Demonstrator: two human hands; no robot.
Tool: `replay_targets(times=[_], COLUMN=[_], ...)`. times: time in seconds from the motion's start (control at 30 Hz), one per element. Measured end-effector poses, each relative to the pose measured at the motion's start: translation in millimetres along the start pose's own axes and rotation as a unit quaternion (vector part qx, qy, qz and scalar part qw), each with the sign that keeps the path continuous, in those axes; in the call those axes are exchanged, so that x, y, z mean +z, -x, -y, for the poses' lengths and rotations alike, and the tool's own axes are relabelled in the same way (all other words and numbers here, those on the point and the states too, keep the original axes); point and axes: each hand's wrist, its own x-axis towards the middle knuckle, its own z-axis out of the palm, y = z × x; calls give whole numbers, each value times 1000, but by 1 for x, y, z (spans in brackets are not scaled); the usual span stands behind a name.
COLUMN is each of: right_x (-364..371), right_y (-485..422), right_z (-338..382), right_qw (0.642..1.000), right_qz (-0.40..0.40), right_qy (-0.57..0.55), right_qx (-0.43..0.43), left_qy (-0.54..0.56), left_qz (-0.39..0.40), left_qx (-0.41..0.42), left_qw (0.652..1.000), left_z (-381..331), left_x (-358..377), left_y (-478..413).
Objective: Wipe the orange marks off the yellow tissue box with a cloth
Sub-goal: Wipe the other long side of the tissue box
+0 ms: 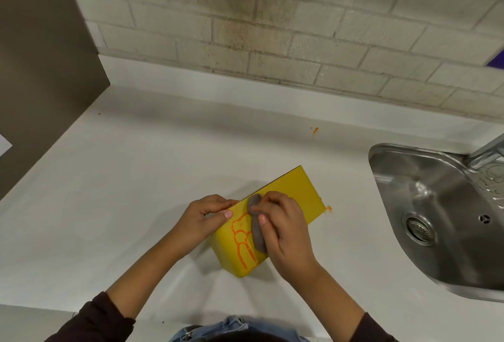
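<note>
Count first: one yellow tissue box (pixel 297 194), one grey cloth (pixel 257 232), two hands, one steel sink (pixel 436 205) off to the right with one tap (pixel 488 154) over it, and three small orange splatters (pixel 315 130) on the white counter (pixel 136 178). The box sits diagonally near the counter's front edge, with a broad face turned up toward the camera. The left hand (pixel 207 221) comes in from the lower left with a pinch grip on the box's upper edge, thumb on the yellow face and fingers curled over the far side. The right hand (pixel 286 235) reaches in from the lower right, its grip closed around the bunched cloth, pressing it onto the face about mid-box. The orange marks (pixel 242 244), a loopy squiggle, sit just left of the cloth and run down toward the near corner. The face to the right of that hand looks plain yellow.
</note>
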Motion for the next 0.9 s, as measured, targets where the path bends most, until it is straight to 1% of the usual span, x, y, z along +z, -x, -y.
replay_targets(times=[0.07,0.13,0.2,0.3,0.37,0.43,0.57,0.63,0.67,0.7,0.8,0.83,0.9], right_x=[-3,-9,-14,-7,2,9,1,-8,-12,-15,-11,-7,1], right_y=[6,9,8,0,-2,3,15,14,12,10,2,0,-2], right_z=[-7,-16,-20,-13,-5,1,-7,-19,-25,-28,-26,-22,-13], right_qw=[995,991,994,994,989,993,995,990,991,994,995,992,991], right_qz=[40,49,22,-60,-85,-68,10,26,15,-3,-65,-79,-87], right_qy=[57,93,95,65,58,65,59,80,83,79,63,59,55], right_qx=[-64,-86,-48,71,104,71,-75,-110,-100,-72,48,75,89], left_qy=[2,1,-1,5,3,2,8,2,1,3,9,6,-5], left_qz=[2,11,17,18,12,4,13,19,20,21,21,20,16], left_qx=[-3,-4,-2,5,5,5,8,10,8,7,11,11,10], left_qw=[1000,1000,1000,1000,1000,1000,1000,1000,1000,1000,1000,1000,1000], left_z=[0,1,1,0,1,2,2,1,1,1,2,2,2], left_x=[-1,-1,-1,0,1,2,0,-2,-2,-2,-1,-1,0], left_y=[0,0,0,1,1,0,-1,0,0,-1,-1,-1,-1])
